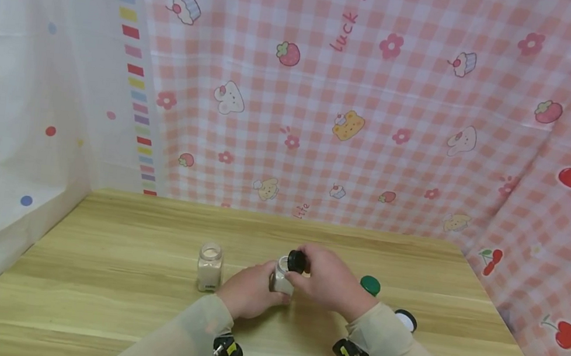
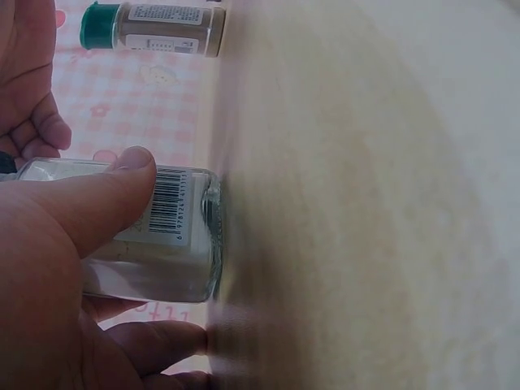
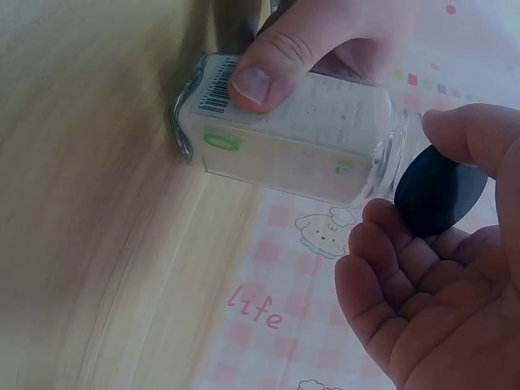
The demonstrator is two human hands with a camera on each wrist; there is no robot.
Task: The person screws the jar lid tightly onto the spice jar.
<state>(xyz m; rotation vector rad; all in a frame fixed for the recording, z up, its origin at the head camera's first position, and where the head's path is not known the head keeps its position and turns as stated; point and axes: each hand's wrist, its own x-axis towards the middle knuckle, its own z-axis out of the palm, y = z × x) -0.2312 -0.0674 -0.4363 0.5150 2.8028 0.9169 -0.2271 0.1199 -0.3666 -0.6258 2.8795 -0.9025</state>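
Note:
My left hand [image 1: 250, 290] grips a square clear glass jar [image 3: 301, 150] of pale powder, standing on the table; thumb and fingers are on opposite sides of it. A barcode label [image 2: 169, 203] shows near its base. Between thumb and fingers, my right hand [image 1: 329, 280] pinches a round black lid [image 3: 443, 191]. The lid is tilted at the jar's mouth, its rim beside the opening; whether they touch I cannot tell. Left of both hands stands a second glass jar [image 1: 209, 272], uncapped, with beige powder inside.
Beyond my right forearm stands a spice bottle [image 2: 166, 28] with a green cap [image 1: 370, 285]. Nearer is a round white thing with a black rim [image 1: 407, 320], partly behind the right sleeve. Cloth curtains [image 1: 295, 97] enclose the wooden table [image 1: 108, 299] at the back and sides.

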